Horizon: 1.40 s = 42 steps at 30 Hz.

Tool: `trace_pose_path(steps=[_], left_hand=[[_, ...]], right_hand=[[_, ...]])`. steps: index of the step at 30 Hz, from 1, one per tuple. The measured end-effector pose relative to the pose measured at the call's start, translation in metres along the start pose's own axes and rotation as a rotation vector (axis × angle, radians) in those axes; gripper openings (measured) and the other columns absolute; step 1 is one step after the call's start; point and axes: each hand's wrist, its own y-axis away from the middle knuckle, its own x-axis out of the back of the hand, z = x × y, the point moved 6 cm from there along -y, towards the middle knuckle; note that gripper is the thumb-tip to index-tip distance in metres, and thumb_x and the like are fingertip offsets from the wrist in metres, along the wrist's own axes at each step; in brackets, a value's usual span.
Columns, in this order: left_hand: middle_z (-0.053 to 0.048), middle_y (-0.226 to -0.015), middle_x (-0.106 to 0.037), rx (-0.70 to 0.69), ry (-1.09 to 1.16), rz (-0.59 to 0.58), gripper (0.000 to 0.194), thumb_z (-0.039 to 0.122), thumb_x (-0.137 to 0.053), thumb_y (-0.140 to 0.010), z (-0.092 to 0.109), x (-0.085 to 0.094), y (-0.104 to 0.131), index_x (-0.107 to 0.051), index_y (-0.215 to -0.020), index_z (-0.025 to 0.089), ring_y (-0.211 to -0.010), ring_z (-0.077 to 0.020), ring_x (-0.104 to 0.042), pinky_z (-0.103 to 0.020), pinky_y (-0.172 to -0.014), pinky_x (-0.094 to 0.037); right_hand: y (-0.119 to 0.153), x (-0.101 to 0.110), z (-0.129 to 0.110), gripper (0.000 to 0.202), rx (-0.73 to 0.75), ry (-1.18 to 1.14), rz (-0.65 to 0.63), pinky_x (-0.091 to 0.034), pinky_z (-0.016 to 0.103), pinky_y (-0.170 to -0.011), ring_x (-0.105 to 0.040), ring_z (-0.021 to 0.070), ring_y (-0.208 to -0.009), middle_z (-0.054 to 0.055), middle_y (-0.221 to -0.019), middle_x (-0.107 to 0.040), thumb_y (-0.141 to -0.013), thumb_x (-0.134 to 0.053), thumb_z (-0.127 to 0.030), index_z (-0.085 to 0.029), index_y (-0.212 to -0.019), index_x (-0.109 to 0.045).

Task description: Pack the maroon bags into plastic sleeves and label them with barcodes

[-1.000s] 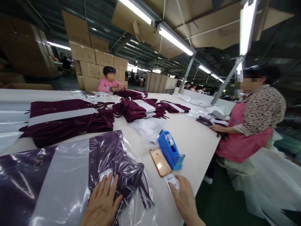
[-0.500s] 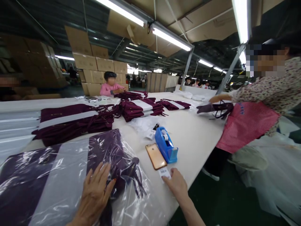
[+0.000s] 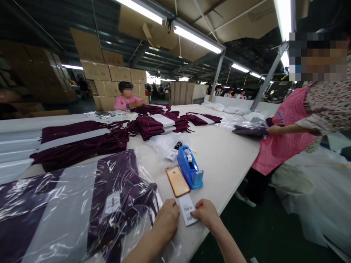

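A white strip of barcode labels (image 3: 187,210) lies at the table's near edge. My right hand (image 3: 207,213) pinches its right side between thumb and fingers. Close to the strip's left edge, my left hand (image 3: 166,221) is closed with curled fingers; what it holds, if anything, is hidden. Left of it lies a dark purple garment in a clear plastic bag (image 3: 109,171), with a pale band across it. A white label (image 3: 112,203) shows on the bag. Just beyond the strip are a gold phone (image 3: 177,181) and a blue tape dispenser (image 3: 189,168).
Folded maroon garments (image 3: 74,144) are piled at left, with more stacks (image 3: 164,122) farther back. Crumpled clear plastic (image 3: 160,144) lies behind the dispenser. At right, a person in a pink apron (image 3: 287,135) handles a dark garment (image 3: 249,130). Another person in pink (image 3: 127,100) works across the table.
My left hand has moved right, off the bagged garment to the label strip, and its fingers have closed. A white label now shows on the bag. More of the strip is visible.
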Motion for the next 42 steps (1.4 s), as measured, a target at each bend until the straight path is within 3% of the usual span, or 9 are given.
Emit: trace_pose_path(steps=[5, 9, 11, 14, 17, 20, 23, 28, 42], left_hand=[[-0.011, -0.078, -0.062, 0.407, 0.449, 0.001, 0.017, 0.015, -0.037, -0.09, -0.005, -0.018, 0.004, -0.053, -0.083, 0.012, -0.072, -0.0213, -0.065, -0.035, -0.067, -0.051], [-0.004, -0.063, -0.059, 0.622, 0.89, -0.049, 0.013, 0.022, -0.044, -0.091, 0.001, -0.037, 0.007, -0.048, -0.082, 0.013, -0.051, -0.0145, -0.061, -0.021, -0.044, -0.042], [-0.005, -0.068, -0.063, 0.649, 1.059, -0.044, 0.004, 0.01, -0.051, -0.084, 0.004, -0.042, 0.007, -0.048, -0.083, 0.012, -0.054, -0.0121, -0.062, -0.017, -0.045, -0.042], [-0.005, -0.065, -0.064, 0.667, 1.22, -0.021, 0.018, -0.005, -0.049, -0.073, 0.004, -0.045, 0.008, -0.05, -0.08, 0.011, -0.05, -0.0101, -0.06, -0.016, -0.045, -0.043], [-0.003, -0.059, -0.062, 0.664, 1.31, 0.012, 0.02, -0.008, -0.048, -0.07, 0.003, -0.045, 0.01, -0.051, -0.077, 0.011, -0.046, -0.01, -0.058, -0.015, -0.043, -0.043], [-0.002, -0.056, -0.06, 0.641, 1.353, 0.045, 0.018, -0.006, -0.047, -0.072, 0.004, -0.043, 0.012, -0.052, -0.076, 0.011, -0.044, -0.0087, -0.055, -0.014, -0.04, -0.041], [0.0, -0.055, -0.058, 0.616, 1.358, 0.077, 0.019, -0.005, -0.045, -0.072, 0.005, -0.042, 0.013, -0.055, -0.075, 0.011, -0.042, -0.0076, -0.054, -0.013, -0.038, -0.039], [0.0, -0.058, -0.061, 0.601, 1.329, 0.128, 0.022, -0.004, -0.045, -0.071, 0.003, -0.042, 0.009, -0.059, -0.08, 0.011, -0.046, -0.0097, -0.059, -0.013, -0.037, -0.04], [0.004, -0.051, -0.054, 0.63, 1.233, 0.233, 0.024, -0.005, -0.045, -0.066, 0.002, -0.042, 0.003, -0.057, -0.077, 0.013, -0.037, -0.0086, -0.053, -0.013, -0.032, -0.035]], right_hand=[[0.01, -0.003, 0.006, 0.014, -0.057, -0.289, -0.138, -0.028, 0.023, -0.045, -0.044, 0.0106, -0.043, -0.004, -0.047, -0.052, -0.053, -0.066, -0.024, -0.019, -0.062, -0.058], [0.017, -0.007, 0.01, 0.027, -0.065, -0.423, -0.207, -0.022, 0.021, -0.043, -0.037, 0.0077, -0.041, -0.004, -0.049, -0.051, -0.053, -0.068, -0.036, -0.017, -0.069, -0.057], [0.021, -0.009, 0.013, 0.032, -0.034, -0.466, -0.212, -0.024, 0.021, -0.042, -0.037, 0.0081, -0.041, -0.006, -0.048, -0.049, -0.053, -0.07, -0.038, -0.018, -0.073, -0.054], [0.026, -0.001, 0.009, 0.033, 0.179, -0.41, -0.088, -0.038, 0.024, -0.047, -0.049, 0.0136, -0.052, -0.002, -0.062, -0.056, -0.061, -0.069, -0.037, -0.019, -0.086, -0.058], [0.035, 0.005, -0.005, 0.034, 0.5, -0.191, 0.02, -0.051, 0.034, -0.078, -0.058, 0.0238, -0.099, 0.008, -0.108, -0.061, -0.069, -0.06, -0.028, -0.024, -0.102, -0.064], [0.039, -0.002, -0.016, 0.04, 0.691, -0.025, -0.042, -0.038, 0.043, -0.103, -0.045, 0.026, -0.123, 0.008, -0.132, -0.051, -0.071, -0.052, -0.02, -0.026, -0.109, -0.066], [0.035, -0.009, -0.023, 0.04, 0.76, 0.032, -0.116, -0.035, 0.045, -0.105, -0.046, 0.026, -0.122, 0.008, -0.128, -0.057, -0.074, -0.051, -0.02, -0.025, -0.111, -0.066], [0.025, -0.013, -0.026, 0.032, 0.652, -0.021, -0.162, -0.043, 0.044, -0.093, -0.057, 0.0271, -0.103, 0.009, -0.103, -0.068, -0.073, -0.053, -0.027, -0.022, -0.1, -0.07], [0.013, -0.018, -0.021, 0.024, 0.375, -0.151, -0.125, -0.046, 0.037, -0.078, -0.06, 0.0254, -0.081, 0.007, -0.08, -0.069, -0.062, -0.059, -0.036, -0.021, -0.074, -0.074]])
